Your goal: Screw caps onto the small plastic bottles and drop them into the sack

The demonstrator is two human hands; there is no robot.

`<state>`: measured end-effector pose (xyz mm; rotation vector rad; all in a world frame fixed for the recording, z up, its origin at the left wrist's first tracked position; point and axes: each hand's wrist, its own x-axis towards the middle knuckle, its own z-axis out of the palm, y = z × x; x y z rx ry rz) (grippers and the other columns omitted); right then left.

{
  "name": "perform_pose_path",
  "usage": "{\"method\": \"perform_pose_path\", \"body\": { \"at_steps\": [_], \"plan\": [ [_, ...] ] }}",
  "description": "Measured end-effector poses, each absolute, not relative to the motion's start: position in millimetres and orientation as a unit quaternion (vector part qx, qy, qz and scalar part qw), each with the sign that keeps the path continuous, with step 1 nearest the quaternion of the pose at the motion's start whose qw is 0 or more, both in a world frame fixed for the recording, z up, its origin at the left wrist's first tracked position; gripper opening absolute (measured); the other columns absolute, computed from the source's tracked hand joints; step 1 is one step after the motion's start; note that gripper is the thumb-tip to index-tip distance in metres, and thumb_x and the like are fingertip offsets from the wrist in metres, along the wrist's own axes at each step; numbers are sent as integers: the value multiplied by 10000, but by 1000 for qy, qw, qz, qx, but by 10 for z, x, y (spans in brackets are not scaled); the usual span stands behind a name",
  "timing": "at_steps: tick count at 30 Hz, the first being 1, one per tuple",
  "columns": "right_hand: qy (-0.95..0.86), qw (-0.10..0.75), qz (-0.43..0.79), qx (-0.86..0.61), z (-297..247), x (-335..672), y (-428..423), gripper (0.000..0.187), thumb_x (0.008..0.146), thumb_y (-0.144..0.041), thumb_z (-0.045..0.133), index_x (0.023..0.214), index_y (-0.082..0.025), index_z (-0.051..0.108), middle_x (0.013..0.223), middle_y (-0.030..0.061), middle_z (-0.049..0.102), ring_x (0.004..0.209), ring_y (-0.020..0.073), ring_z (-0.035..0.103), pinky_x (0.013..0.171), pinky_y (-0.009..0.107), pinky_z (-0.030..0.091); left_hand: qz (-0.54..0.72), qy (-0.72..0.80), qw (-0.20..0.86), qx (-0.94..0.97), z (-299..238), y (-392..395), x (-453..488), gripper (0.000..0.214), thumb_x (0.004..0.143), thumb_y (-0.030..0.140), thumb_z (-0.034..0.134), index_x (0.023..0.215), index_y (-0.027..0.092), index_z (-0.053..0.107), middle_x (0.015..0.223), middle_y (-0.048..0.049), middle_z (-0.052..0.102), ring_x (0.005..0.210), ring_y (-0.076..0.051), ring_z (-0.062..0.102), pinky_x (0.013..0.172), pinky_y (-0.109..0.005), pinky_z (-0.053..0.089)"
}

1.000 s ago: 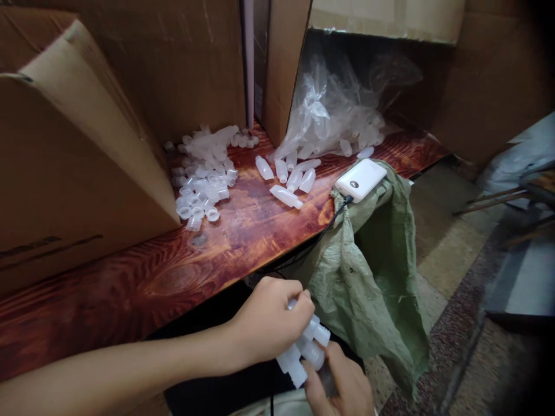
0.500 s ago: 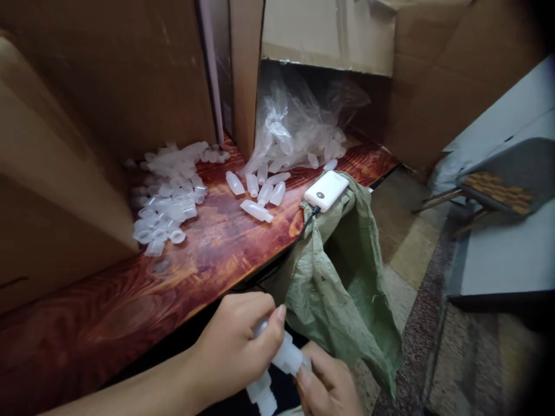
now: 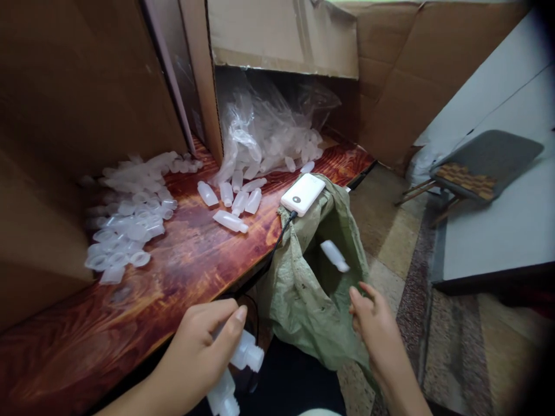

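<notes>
My left hand (image 3: 207, 342) is closed around small translucent plastic bottles; two threaded necks stick out, one bottle (image 3: 247, 351) to the right and another (image 3: 224, 396) below. To the right, my right hand (image 3: 372, 316) is empty, its thumb and fingers apart and partly curled. Just beyond its fingertips a single loose bottle (image 3: 333, 255) hangs in mid-air at the mouth of a green woven sack (image 3: 299, 283), touching no hand. The sack hangs open beside the table edge.
On the reddish wooden table (image 3: 186, 260) lie a heap of clear caps or sleeves (image 3: 125, 231) and several loose bottles (image 3: 232, 221). A white power bank (image 3: 303, 193) with a black cable rests on the sack's rim. Cardboard boxes (image 3: 281, 34) stand behind; a chair (image 3: 485, 162) is right.
My right hand has moved away from my left, to the right and up, and let go of a bottle over the sack. My left hand keeps its bottles. The view has shifted right.
</notes>
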<state>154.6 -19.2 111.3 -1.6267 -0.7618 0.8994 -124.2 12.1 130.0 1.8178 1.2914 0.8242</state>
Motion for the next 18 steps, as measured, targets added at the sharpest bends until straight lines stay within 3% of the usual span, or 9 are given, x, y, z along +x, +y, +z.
{"method": "perform_pose_path", "body": {
  "at_steps": [3,8,11,14,18],
  "plan": [
    [-299,521,344,-721,1099,1434,-241,502,804,-487,699,1137,-214,441,741,-49,614,392,73,413,358,188,352,307,498,406,702,1294,118,-1244,492,981,423,345,550,185,349,510,26,416,485,-99,439,488,-208,306],
    [-471,414,326,-707,1268,1274,-484,275,823,-428,690,949,-200,603,917,56,674,512,111,573,436,208,480,295,504,427,691,1332,118,-1234,484,988,432,343,568,190,346,522,29,418,504,-103,425,513,-226,295],
    [-643,351,311,-606,1295,1104,-498,211,868,-302,640,1073,-265,674,1033,43,662,703,140,677,563,188,551,299,500,431,689,1354,119,-1230,470,990,418,352,580,188,356,529,35,421,505,-98,418,519,-231,288],
    [-675,319,401,-531,1277,891,-488,359,925,-198,552,1264,-315,545,975,-1,687,662,103,688,605,156,571,300,493,430,694,1359,106,-1231,451,992,396,373,598,181,409,549,33,454,525,-97,436,530,-229,296],
    [-669,333,417,-517,1311,740,-466,266,926,-162,567,1156,-291,529,826,-51,703,657,95,694,630,135,575,312,472,402,720,1347,74,-1238,356,982,334,439,672,169,490,622,31,506,575,-90,468,564,-214,324]
  ]
}}
